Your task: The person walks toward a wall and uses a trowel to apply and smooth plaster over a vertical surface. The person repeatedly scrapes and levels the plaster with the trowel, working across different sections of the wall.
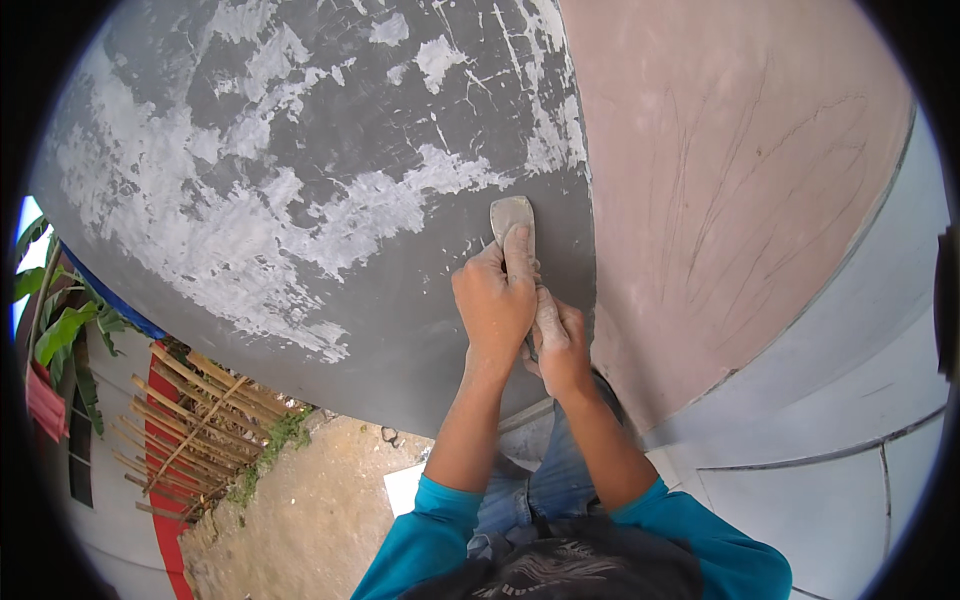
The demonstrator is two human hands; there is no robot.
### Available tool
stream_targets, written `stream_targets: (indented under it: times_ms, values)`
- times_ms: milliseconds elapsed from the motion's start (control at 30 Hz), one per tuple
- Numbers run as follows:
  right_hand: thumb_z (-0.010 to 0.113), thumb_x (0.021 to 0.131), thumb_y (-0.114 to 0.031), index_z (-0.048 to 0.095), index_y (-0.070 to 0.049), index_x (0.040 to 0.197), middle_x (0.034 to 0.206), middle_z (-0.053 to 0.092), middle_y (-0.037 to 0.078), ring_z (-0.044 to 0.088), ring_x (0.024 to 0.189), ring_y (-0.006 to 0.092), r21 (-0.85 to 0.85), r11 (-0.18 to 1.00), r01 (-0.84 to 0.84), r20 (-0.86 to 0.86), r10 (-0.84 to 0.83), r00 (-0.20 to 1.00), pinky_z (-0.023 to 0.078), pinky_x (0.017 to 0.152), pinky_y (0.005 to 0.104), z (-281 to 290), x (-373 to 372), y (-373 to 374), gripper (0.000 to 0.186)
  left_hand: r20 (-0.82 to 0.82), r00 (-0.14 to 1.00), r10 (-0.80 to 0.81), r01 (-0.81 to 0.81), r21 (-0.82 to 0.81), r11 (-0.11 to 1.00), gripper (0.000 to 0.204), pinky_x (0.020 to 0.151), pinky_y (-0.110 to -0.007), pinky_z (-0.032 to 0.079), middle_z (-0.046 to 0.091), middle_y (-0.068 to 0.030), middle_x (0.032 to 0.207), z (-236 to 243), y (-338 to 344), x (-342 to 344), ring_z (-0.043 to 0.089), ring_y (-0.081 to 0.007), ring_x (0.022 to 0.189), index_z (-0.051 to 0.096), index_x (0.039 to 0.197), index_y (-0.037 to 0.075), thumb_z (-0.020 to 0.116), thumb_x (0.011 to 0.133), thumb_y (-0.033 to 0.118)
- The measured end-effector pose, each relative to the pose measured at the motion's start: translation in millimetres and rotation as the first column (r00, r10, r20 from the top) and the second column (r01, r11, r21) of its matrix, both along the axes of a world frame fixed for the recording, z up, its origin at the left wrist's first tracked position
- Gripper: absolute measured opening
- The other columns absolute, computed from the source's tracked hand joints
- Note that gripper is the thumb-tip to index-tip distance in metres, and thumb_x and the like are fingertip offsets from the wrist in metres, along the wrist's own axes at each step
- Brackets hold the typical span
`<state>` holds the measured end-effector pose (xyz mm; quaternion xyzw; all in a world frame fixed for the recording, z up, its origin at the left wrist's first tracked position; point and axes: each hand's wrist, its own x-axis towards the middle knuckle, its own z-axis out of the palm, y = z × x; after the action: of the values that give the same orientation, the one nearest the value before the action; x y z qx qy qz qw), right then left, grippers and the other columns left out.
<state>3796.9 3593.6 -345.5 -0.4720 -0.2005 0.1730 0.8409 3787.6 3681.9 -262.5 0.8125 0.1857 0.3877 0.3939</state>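
Observation:
A scraper with a pale, dusty, rounded blade point(513, 213) lies against a dark grey wall point(400, 300) patched with flaking white coating point(370, 205). My left hand point(492, 305) is closed round it just behind the blade, the thumb stretched up along the blade. Lower and to the right, my right hand point(562, 345) is closed on the handle end, most of which its fingers hide. Dust whitens the fingers of both hands. The blade's tip sits below the right end of a white patch.
To the right, the grey surface meets a pinkish wall panel point(720, 180) with pencil-like curved lines. Pale tiles point(800, 490) lie lower right. A bamboo fence point(200, 430), leafy plants point(70, 325) and bare ground point(300, 500) show lower left; a white sheet-like thing point(403, 488) is near my left elbow.

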Motion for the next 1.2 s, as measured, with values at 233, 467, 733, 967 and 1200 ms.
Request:
stream_targets:
  times_ms: [233, 467, 733, 967, 1200]
  values:
    - [0.047, 0.117, -0.032, 0.072, 0.0, 0.115, 0.066, 0.045, -0.01, 0.037, 0.054, 0.0008, -0.076, 0.992, 0.101, -0.1, -0.108, 0.989, 0.031, 0.047, 0.0251, -14, -24, 2, 0.041, -0.055, 0.998, -0.004, 0.005, 0.008, 1.0, 0.049, 0.059, -0.043, 0.053, 0.073, -0.0149, 0.065, -11, -13, -16, 0.071, -0.0302, 0.056, 0.077, 0.079, -0.001, 0.062, 0.108, 0.037]
    - [0.046, 0.117, -0.034, 0.073, 0.0, 0.116, 0.066, 0.047, -0.008, 0.038, 0.055, 0.0016, -0.007, 0.998, 0.059, -0.028, -0.059, 0.998, 0.032, 0.045, 0.0268, 9, 3, -4, 0.043, 0.078, 0.995, -0.054, 0.049, 0.065, 0.997, 0.05, 0.059, -0.043, 0.053, 0.073, -0.0159, 0.065, 0, 0, 12, 0.071, -0.0304, 0.056, 0.076, 0.079, -0.002, 0.062, 0.107, 0.037]
    - [0.046, 0.117, -0.036, 0.072, -0.001, 0.11, 0.066, 0.048, -0.007, 0.044, 0.053, 0.0034, -0.216, 0.972, 0.095, -0.012, -0.1, 0.995, 0.036, 0.045, 0.0257, 19, -19, -8, 0.045, -0.002, 1.0, 0.0, 0.0, -0.013, 1.0, 0.05, 0.059, -0.043, 0.053, 0.074, -0.0157, 0.067, 4, -14, -13, 0.072, -0.0305, 0.057, 0.076, 0.079, -0.002, 0.062, 0.108, 0.036]
    - [0.045, 0.117, -0.038, 0.073, -0.001, 0.111, 0.062, 0.043, -0.008, 0.037, 0.049, 0.0019, -0.066, 0.997, -0.027, -0.099, 0.02, 0.995, 0.03, 0.041, 0.0261, 44, 0, -9, 0.047, -0.019, 1.0, -0.017, 0.018, 0.012, 1.0, 0.052, 0.061, -0.041, 0.055, 0.075, -0.0155, 0.067, 29, 2, 3, 0.074, -0.0293, 0.06, 0.077, 0.079, -0.002, 0.061, 0.108, 0.037]
    - [0.047, 0.117, -0.04, 0.073, -0.001, 0.117, 0.062, 0.042, -0.008, 0.034, 0.05, 0.0015, -0.156, 0.987, 0.043, -0.103, -0.06, 0.993, 0.029, 0.041, 0.0257, 35, -19, -10, 0.047, -0.117, 0.993, -0.009, 0.003, -0.048, 0.999, 0.052, 0.064, -0.041, 0.056, 0.076, -0.0155, 0.069, 18, -12, -14, 0.075, -0.0295, 0.062, 0.078, 0.082, -0.002, 0.06, 0.109, 0.039]
